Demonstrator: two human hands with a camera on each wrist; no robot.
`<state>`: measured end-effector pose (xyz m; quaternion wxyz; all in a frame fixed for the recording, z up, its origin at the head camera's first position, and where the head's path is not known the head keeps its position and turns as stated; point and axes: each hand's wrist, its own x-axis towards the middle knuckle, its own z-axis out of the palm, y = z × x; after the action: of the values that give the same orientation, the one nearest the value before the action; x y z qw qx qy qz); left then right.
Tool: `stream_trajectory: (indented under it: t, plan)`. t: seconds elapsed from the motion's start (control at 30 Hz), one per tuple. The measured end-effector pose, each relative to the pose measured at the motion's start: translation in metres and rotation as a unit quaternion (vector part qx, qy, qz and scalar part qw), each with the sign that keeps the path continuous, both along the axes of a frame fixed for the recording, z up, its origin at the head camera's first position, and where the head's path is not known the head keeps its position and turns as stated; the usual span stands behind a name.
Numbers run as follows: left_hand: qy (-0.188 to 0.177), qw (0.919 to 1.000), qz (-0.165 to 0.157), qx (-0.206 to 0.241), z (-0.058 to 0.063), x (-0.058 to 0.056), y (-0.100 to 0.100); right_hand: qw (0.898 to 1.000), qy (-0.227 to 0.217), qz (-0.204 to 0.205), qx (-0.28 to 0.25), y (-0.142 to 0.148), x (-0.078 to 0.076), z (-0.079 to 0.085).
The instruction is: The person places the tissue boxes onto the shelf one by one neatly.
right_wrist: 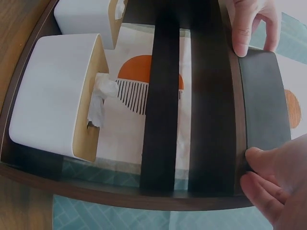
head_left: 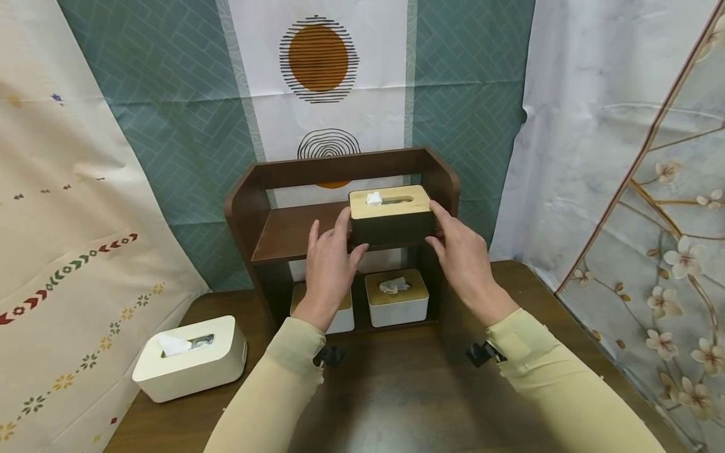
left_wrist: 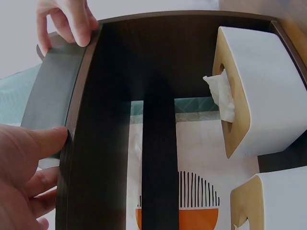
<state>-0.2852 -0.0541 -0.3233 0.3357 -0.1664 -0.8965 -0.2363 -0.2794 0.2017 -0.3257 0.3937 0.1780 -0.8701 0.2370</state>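
Observation:
A black tissue box [head_left: 392,229] with a pale wooden lid is at the right side of the brown shelf's upper board [head_left: 294,229]. A tuft of white tissue shows in its slot. My left hand [head_left: 328,267] grips the box's left end, thumb low on the front. At the opposite end, my right hand [head_left: 466,257] holds the box between thumb and fingers. Seen in the left wrist view, the dark box front [left_wrist: 53,91] lies along the shelf edge; whether its base fully rests there I cannot tell. The right wrist view shows both thumbs touching the box [right_wrist: 266,91].
Below, on the lower shelf, stand two white tissue boxes with wooden lids, the right one [head_left: 398,308] in fuller view and the left one [head_left: 342,319] partly behind my left hand. A cream tissue box [head_left: 192,362] sits on the dark wooden table [head_left: 391,396] at left. Patterned cloths hang around.

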Motion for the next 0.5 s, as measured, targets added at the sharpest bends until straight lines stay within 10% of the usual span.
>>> stream_trajectory:
  t: [0.5]
  plan:
    - [0.007, 1.0000, -0.002, 0.001, -0.0013, -0.0025, 0.0000, 1.000, 0.004, -0.001, 0.000, -0.0009, -0.0004, 0.0001]
